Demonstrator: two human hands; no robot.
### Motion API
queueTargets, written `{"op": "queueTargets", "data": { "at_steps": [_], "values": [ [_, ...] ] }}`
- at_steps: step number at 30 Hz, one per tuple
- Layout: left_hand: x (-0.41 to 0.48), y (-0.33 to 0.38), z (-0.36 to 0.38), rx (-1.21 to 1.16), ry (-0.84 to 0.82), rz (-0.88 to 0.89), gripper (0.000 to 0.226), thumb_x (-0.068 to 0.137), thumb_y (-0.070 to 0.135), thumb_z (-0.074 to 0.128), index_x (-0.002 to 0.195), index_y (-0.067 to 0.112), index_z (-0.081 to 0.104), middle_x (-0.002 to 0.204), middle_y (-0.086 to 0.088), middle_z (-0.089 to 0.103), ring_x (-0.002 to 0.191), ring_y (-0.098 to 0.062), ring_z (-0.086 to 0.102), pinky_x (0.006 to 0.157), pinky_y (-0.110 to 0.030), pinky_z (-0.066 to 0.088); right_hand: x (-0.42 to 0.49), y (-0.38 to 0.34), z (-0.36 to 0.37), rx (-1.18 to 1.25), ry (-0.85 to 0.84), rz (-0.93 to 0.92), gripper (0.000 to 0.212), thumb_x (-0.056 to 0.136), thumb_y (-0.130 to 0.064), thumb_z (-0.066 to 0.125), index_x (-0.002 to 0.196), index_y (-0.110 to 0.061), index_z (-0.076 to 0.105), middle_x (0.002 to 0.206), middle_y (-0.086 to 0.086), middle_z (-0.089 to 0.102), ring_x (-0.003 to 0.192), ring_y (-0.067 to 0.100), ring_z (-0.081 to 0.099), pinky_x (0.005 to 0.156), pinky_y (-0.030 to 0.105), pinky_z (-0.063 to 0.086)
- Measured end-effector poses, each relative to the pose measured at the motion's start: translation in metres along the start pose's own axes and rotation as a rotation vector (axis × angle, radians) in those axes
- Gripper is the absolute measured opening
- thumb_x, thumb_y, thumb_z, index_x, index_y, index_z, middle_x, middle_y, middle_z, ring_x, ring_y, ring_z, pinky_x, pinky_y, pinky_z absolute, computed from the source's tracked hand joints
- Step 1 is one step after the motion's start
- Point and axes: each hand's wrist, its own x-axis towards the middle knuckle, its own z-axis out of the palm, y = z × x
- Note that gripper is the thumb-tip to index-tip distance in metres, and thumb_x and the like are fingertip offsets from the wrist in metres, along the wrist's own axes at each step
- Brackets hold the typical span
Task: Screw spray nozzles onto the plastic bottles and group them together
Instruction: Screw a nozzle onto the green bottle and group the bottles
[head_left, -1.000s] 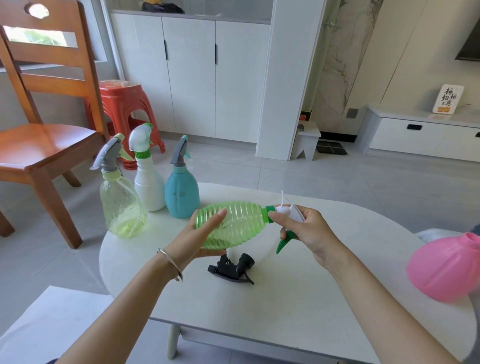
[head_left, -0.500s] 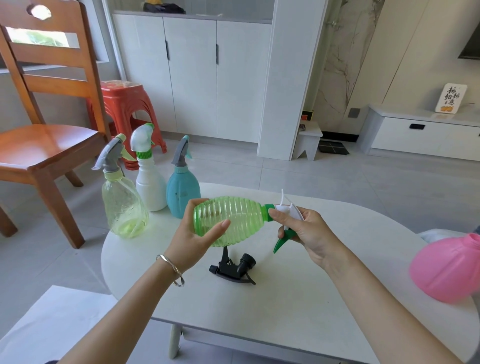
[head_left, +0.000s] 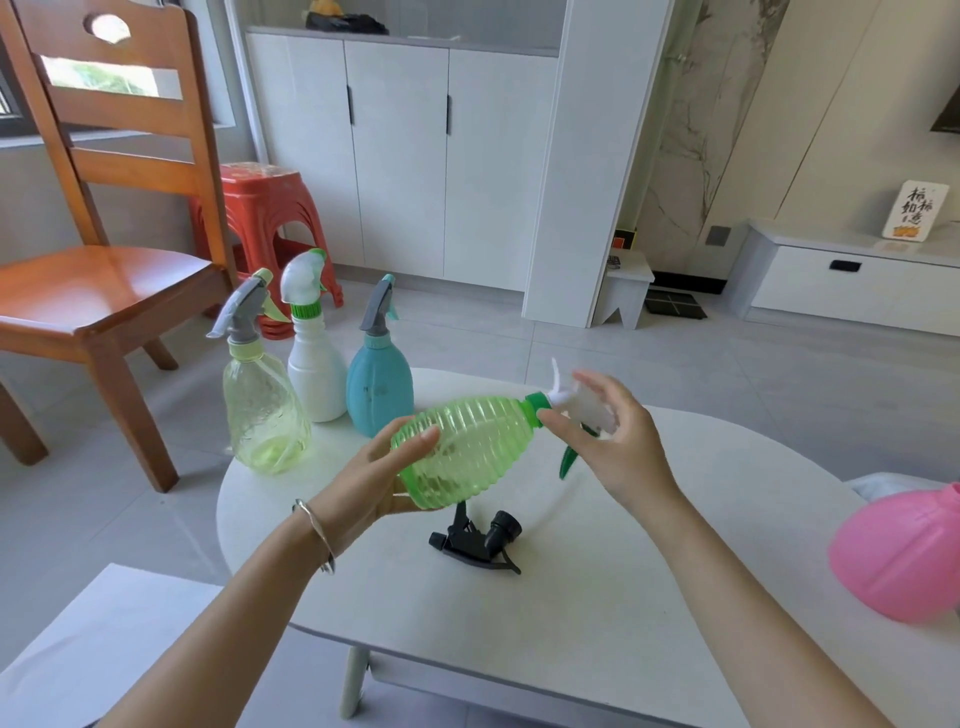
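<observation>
Since a moment ago the right hand (head_left: 618, 441) has loosened, its grip now spread open around the white nozzle (head_left: 582, 402). Left hand (head_left: 374, 483) has its grip closed on the green bottle (head_left: 467, 452), tilted above the bench (head_left: 597, 597). Below it lies a black nozzle (head_left: 480, 538).

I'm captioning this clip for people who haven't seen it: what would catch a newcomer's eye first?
First, the ribbed green bottle held sideways above the table in the left hand, with the right hand open at its white-and-green nozzle. Next, three finished spray bottles standing together at the table's far left, and a loose black nozzle lying below the held bottle. A pink bottle sits at the right edge.
</observation>
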Motion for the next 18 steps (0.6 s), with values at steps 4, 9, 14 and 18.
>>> {"op": "queueTargets", "data": {
  "at_steps": [4,9,14,18],
  "values": [
    [0.0,-0.004,0.002,-0.059,0.161,0.16,0.062,0.056,0.046,0.078,0.113,0.039,0.054,0.12,-0.003,0.066,0.095,-0.018,0.071,0.075,-0.033,0.057,-0.007,-0.009,0.022,-0.183,0.273,-0.354,0.056,0.08,-0.032,0.072,0.129,-0.017,0.049,0.134,-0.005,0.047,0.13,0.008,0.037,0.108,0.023,0.026],
    [-0.002,-0.008,0.002,-0.008,0.246,0.261,0.069,0.051,0.047,0.082,0.113,0.05,0.053,0.128,0.003,0.054,0.098,-0.013,0.068,0.087,-0.039,0.055,-0.018,-0.023,0.059,0.085,-0.051,-0.107,0.053,0.08,-0.044,0.067,0.127,-0.029,0.048,0.124,-0.016,0.051,0.109,0.0,0.054,0.083,0.01,0.042],
    [-0.005,-0.011,0.004,0.196,0.268,0.39,0.069,0.061,0.045,0.08,0.121,0.054,0.046,0.128,0.032,0.042,0.113,0.018,0.046,0.079,-0.013,0.049,-0.018,-0.03,0.083,0.354,-0.246,0.171,0.067,0.068,-0.059,0.065,0.126,-0.029,0.051,0.124,-0.008,0.062,0.115,0.01,0.059,0.1,0.039,0.048],
    [-0.008,-0.01,0.002,0.262,0.274,0.446,0.079,0.059,0.039,0.082,0.124,0.05,0.04,0.123,0.025,0.042,0.102,0.026,0.047,0.072,-0.007,0.049,-0.012,-0.034,0.089,0.468,-0.283,0.254,0.055,0.073,-0.045,0.071,0.122,-0.03,0.053,0.12,-0.005,0.065,0.105,0.009,0.065,0.078,0.024,0.057]
  ]
}}
